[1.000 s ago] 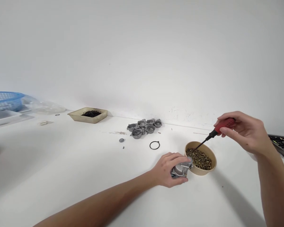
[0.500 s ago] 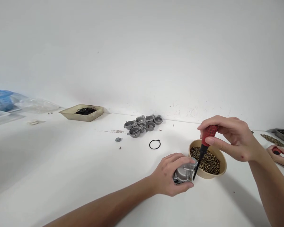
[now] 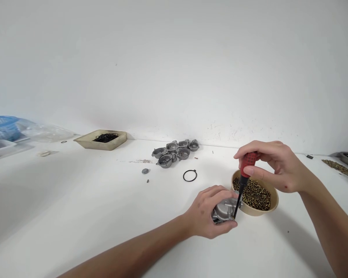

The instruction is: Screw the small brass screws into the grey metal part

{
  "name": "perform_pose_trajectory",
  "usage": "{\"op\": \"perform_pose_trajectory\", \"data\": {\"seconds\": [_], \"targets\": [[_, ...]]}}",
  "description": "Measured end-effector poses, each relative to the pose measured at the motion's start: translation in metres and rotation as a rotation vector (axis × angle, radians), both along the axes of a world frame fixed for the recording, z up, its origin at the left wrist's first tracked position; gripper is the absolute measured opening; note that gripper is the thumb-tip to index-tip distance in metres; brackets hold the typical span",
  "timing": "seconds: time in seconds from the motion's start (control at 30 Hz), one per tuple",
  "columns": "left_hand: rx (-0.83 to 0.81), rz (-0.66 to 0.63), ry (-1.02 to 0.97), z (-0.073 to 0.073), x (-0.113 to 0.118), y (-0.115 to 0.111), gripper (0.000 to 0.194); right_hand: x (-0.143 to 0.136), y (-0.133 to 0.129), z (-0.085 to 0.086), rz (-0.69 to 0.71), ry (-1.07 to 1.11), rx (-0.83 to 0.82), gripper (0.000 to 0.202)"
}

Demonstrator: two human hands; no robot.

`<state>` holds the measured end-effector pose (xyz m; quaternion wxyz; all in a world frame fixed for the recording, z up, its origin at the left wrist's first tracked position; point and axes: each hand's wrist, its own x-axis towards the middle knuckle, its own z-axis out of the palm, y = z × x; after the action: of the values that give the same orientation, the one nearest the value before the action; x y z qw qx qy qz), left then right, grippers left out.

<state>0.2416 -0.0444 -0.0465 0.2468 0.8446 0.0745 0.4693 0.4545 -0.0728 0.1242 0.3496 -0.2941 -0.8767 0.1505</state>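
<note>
My left hand (image 3: 208,210) grips a small grey metal housing (image 3: 224,210) on the white table (image 3: 104,216), just left of a tan bowl (image 3: 274,202) full of brass screws (image 3: 253,195). My right hand (image 3: 274,166) holds a red-handled screwdriver (image 3: 245,173) nearly upright, its black shaft pointing down with the tip on the housing's right edge. My fingers hide the left part of the housing.
A cluster of grey metal housings (image 3: 175,150) lies near the wall, with a black ring (image 3: 189,175) and a small grey cap (image 3: 145,171) in front. A beige tray of black rings (image 3: 101,139) sits further left, a blue basket (image 3: 1,127) at far left, and loose screws (image 3: 336,166) at far right.
My right hand lifted the screwdriver out of the screw bowl, turned it upright and brought its tip down onto the housing in my left hand. Another person's hand at far right is gone.
</note>
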Motion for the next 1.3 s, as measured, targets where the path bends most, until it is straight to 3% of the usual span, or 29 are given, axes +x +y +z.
{"op": "perform_pose_trajectory", "data": {"seconds": [0.7,1.03,1.3], "targets": [[0.064,-0.017,-0.026,-0.0034,-0.0006,0.0027,0.05,0.0073,0.0056,-0.0033,0.114,0.058,-0.153,0.014],[0.059,-0.042,-0.029,-0.0014,-0.0013,0.0036,0.051,0.0053,-0.0021,-0.0009,0.206,0.05,-0.137,0.014],[0.093,-0.044,-0.053,-0.0007,0.0006,0.0039,0.051,0.0069,0.0001,0.0009,0.191,0.041,-0.112,0.013]]}}
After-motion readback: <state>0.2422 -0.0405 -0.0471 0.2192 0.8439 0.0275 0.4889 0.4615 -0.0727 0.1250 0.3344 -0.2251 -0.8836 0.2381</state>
